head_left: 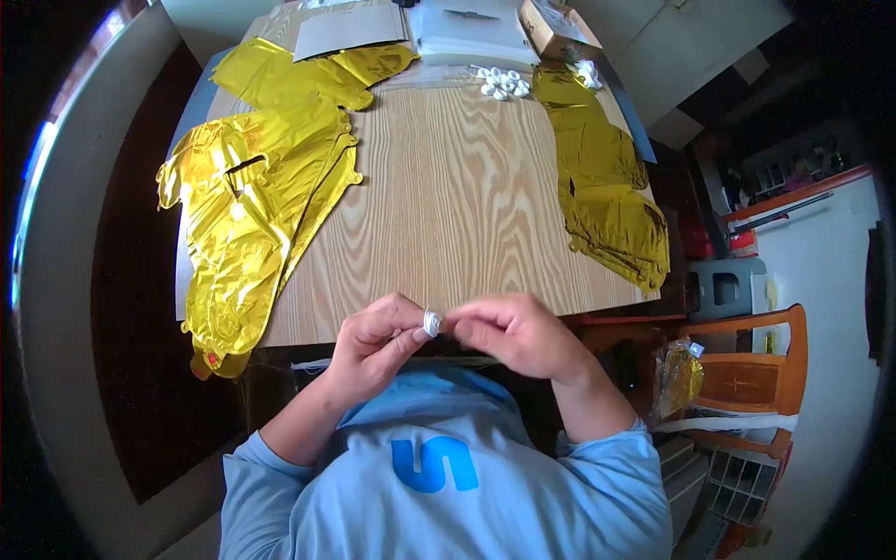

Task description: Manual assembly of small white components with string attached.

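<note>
Just past the table's near edge, in front of my chest, my left hand (373, 345) is closed, with a small coil of white string (432, 323) around its fingertips. My right hand (527, 338) is curled right beside the coil, its fingers bent together and slightly smeared by motion. Whether a strand runs between those fingers is too fine to make out. On the far part of the table lies a cluster of similar small white coils (502, 86).
Flat gold foil balloons (247, 215) cover the table's left side, overhanging its near edge. More gold foil (607, 177) lies along the right. Behind are grey boards (350, 31), a stack of clear plastic sheets (471, 33) and a cardboard box (565, 35). A wooden chair (789, 373) stands at right.
</note>
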Demonstrator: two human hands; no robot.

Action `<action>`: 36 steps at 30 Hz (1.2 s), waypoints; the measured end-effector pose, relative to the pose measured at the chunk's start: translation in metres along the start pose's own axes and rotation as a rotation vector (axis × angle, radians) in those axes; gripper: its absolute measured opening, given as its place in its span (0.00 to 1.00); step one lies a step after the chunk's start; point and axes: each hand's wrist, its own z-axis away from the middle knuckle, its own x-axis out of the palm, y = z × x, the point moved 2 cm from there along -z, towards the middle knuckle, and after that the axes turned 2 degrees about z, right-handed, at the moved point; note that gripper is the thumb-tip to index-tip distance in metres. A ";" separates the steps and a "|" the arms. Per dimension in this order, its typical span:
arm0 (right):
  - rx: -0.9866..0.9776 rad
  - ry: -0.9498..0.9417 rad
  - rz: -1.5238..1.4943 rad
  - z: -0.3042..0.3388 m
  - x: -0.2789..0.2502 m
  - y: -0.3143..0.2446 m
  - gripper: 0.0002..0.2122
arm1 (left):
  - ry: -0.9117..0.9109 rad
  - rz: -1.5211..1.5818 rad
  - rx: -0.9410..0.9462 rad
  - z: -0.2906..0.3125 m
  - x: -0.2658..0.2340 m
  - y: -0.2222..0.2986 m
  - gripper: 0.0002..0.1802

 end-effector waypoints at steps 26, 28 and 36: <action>-0.060 -0.128 -0.331 -0.029 -0.034 -0.006 0.05 | -0.054 0.790 -0.538 -0.028 0.005 -0.010 0.13; -0.085 -0.091 -0.327 -0.045 -0.053 -0.006 0.03 | 0.038 0.859 -0.587 -0.035 0.001 -0.013 0.17; 0.326 0.433 0.064 -0.170 -0.241 0.059 0.04 | 0.108 0.678 -0.594 -0.038 -0.009 -0.023 0.17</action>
